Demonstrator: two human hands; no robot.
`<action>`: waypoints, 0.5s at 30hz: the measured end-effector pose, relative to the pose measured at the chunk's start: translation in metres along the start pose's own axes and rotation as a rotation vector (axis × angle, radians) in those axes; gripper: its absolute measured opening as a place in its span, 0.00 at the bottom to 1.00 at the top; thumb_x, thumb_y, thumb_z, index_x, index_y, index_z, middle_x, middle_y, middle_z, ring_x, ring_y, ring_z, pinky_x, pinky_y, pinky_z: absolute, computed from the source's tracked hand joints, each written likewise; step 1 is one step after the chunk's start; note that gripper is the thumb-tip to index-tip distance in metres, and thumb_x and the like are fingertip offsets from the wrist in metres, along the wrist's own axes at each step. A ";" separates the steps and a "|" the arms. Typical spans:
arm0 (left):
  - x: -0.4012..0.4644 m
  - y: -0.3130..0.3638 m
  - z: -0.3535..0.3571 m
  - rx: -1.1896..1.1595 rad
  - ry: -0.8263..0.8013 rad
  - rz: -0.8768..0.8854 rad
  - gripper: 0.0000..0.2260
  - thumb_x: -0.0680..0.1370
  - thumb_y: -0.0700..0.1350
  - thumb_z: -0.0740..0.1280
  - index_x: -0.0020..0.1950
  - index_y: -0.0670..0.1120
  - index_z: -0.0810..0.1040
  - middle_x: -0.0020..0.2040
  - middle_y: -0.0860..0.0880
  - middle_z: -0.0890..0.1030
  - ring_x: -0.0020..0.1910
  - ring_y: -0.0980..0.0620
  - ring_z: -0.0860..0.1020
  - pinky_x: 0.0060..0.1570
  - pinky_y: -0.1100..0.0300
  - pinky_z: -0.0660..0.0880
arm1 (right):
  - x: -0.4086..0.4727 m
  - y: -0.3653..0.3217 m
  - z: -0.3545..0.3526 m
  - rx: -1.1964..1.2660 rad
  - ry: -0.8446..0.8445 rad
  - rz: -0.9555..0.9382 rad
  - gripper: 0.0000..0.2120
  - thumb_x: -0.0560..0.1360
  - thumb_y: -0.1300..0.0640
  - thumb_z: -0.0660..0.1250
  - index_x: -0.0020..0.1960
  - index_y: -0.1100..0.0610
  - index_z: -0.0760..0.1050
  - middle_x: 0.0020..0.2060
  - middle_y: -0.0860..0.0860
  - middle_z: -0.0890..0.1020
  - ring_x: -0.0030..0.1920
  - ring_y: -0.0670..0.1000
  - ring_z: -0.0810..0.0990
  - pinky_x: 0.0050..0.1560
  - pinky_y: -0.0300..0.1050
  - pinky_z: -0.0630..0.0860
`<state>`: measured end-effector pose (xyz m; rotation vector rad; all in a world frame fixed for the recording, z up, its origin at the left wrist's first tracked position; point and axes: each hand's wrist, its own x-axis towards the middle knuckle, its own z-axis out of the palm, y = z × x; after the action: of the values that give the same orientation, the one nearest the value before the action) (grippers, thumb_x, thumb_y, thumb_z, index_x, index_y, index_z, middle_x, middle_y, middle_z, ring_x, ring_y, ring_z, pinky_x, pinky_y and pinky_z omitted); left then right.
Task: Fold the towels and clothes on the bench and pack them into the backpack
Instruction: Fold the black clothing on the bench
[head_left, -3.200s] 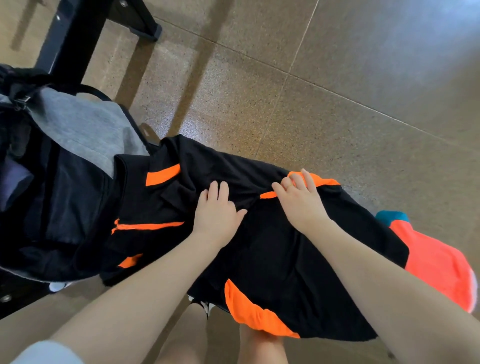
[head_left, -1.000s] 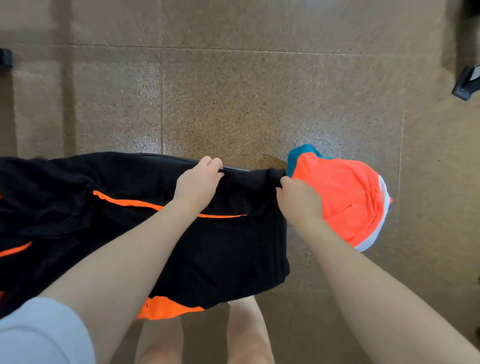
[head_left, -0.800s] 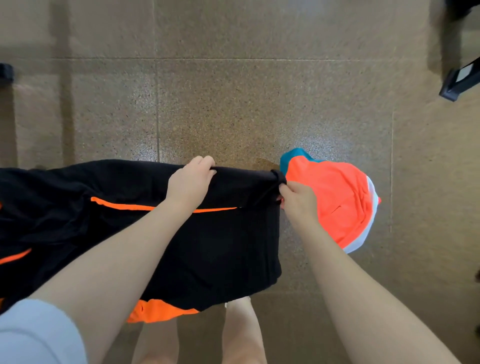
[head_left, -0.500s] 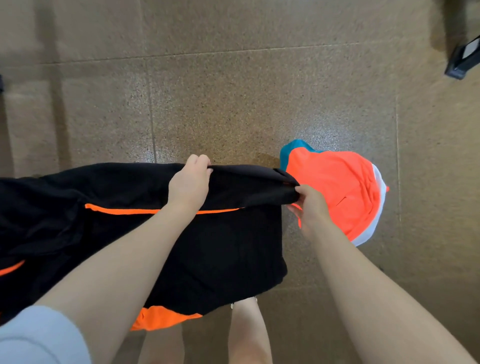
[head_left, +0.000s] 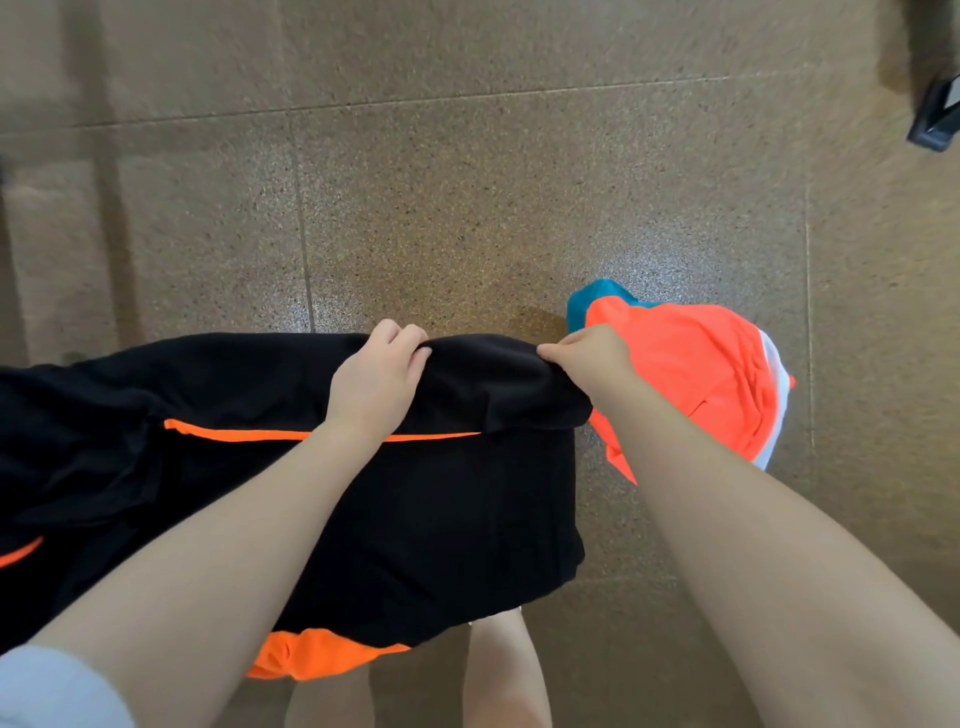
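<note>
A speckled brown tiled floor (head_left: 467, 182), glossy under overhead light and crossed by pale grout lines, fills the view from above, with the corner of a dark object (head_left: 937, 117) at the upper right edge. Across the lower left spreads a black garment with orange trim (head_left: 441, 519), a thin orange stripe running along its middle and a broader orange panel at its near hem; what it rests on is hidden beneath the cloth. The person's left hand (head_left: 376, 382) grips the far edge of the garment, fingers curled over a fold of black cloth. The right hand (head_left: 589, 358), just beside it at the garment's right corner, pinches the same folded edge between curled fingers and thumb, so that a flap of cloth lies doubled back toward the person between the two hands. Immediately right of that corner, and partly under the right forearm, sits an orange garment with teal and white edges (head_left: 701, 374), bunched into a rounded heap. A pale sleeve (head_left: 57, 691) shows at the lower left corner, and the person's bare legs (head_left: 506, 670) appear below the black cloth's hem
</note>
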<state>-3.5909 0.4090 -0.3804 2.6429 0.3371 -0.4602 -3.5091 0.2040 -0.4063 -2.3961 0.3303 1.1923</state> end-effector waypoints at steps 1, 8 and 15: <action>0.000 -0.001 -0.001 -0.004 0.008 0.015 0.11 0.80 0.46 0.61 0.57 0.43 0.76 0.50 0.43 0.75 0.42 0.39 0.76 0.37 0.52 0.70 | -0.001 -0.001 -0.001 0.074 -0.024 0.068 0.16 0.72 0.56 0.67 0.28 0.57 0.68 0.27 0.52 0.71 0.39 0.55 0.71 0.36 0.44 0.63; -0.002 -0.008 -0.003 -0.028 0.050 0.057 0.09 0.78 0.45 0.63 0.55 0.42 0.77 0.48 0.43 0.74 0.37 0.40 0.76 0.32 0.52 0.72 | -0.007 0.016 -0.004 1.546 0.117 0.490 0.10 0.77 0.58 0.59 0.36 0.56 0.69 0.34 0.51 0.71 0.33 0.48 0.70 0.35 0.41 0.70; -0.032 -0.016 0.008 0.009 0.072 0.200 0.23 0.63 0.41 0.78 0.53 0.42 0.70 0.52 0.42 0.69 0.33 0.44 0.77 0.31 0.57 0.77 | -0.047 0.038 0.040 0.218 0.633 -0.305 0.11 0.75 0.53 0.61 0.52 0.60 0.74 0.51 0.57 0.77 0.54 0.56 0.72 0.55 0.51 0.68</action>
<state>-3.6272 0.4141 -0.3811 2.6716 0.0901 -0.3024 -3.5800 0.1912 -0.4001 -2.4549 0.2531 0.2326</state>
